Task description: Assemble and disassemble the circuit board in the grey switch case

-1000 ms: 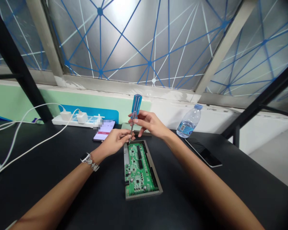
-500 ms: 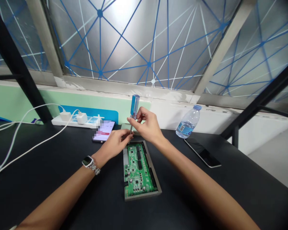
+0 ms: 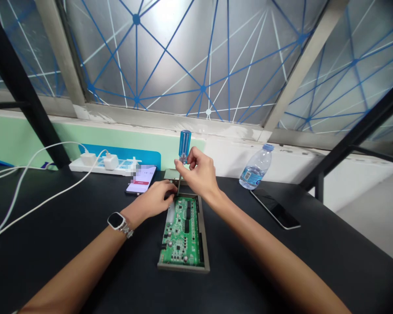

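A blue-handled screwdriver [image 3: 184,145] stands nearly upright, held by my right hand [image 3: 202,171] with thumb and fingers closed around the lower handle. Its shaft runs down to the far left corner of a shallow metal case [image 3: 185,267], where the tip is hidden. In that case lies a green circuit board [image 3: 180,231] with black chips and small components. My left hand [image 3: 157,197], a watch on its wrist, has its fingers closed at the same corner, beside the shaft. Behind the fingers a flat greyish metal piece [image 3: 172,174] partly shows.
A lit phone [image 3: 141,179] lies left of the hands, in front of a white power strip [image 3: 81,165] with chargers and cables. To the right are a water bottle [image 3: 256,168] and a dark phone [image 3: 275,208]. The black table [image 3: 249,270] ends at a wall below the window.
The near end of the metal case has swung left. My left hand's fingers have shifted slightly left and down from the shaft to the case corner. The screwdriver stays in my right hand.
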A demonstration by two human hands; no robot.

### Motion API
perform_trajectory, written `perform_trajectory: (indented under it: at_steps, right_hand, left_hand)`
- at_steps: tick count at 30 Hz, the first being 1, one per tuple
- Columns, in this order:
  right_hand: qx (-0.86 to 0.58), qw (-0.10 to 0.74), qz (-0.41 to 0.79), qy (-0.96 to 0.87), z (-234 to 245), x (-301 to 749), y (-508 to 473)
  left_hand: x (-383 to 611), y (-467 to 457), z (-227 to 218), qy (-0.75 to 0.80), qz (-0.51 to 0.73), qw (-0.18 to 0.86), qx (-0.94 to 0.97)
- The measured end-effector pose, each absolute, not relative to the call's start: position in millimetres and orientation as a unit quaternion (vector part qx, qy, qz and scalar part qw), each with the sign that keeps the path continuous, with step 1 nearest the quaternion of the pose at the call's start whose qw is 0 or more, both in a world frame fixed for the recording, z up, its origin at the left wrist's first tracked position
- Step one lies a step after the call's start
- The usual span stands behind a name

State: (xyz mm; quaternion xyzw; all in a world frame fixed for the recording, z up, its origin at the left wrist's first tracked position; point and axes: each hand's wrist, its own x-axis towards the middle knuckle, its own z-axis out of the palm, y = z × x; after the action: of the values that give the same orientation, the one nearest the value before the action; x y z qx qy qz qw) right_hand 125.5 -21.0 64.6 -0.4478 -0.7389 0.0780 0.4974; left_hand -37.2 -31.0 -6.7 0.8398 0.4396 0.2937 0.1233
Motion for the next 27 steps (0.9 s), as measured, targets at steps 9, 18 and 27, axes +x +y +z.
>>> perform_trajectory:
  at_steps: [9,18,27]
  right_hand:
    - [-0.454,0.478,0.042,-0.751,68.2,126.8,-21.4]
    - [-0.465,0.448,0.012,-0.764,73.3,126.5,-28.4]
    - [-0.488,0.460,-0.023,-0.741,67.6,123.6,-34.3]
  left_hand:
    - [-37.7,-28.2,-7.4,0.476,0.284,0.136,0.821]
    - [-30.4,-31.2,-7.8,0.534,0.286,0.192,0.772]
    - [-29.0,-35.2,-3.5,0.554,0.285,0.201,0.756]
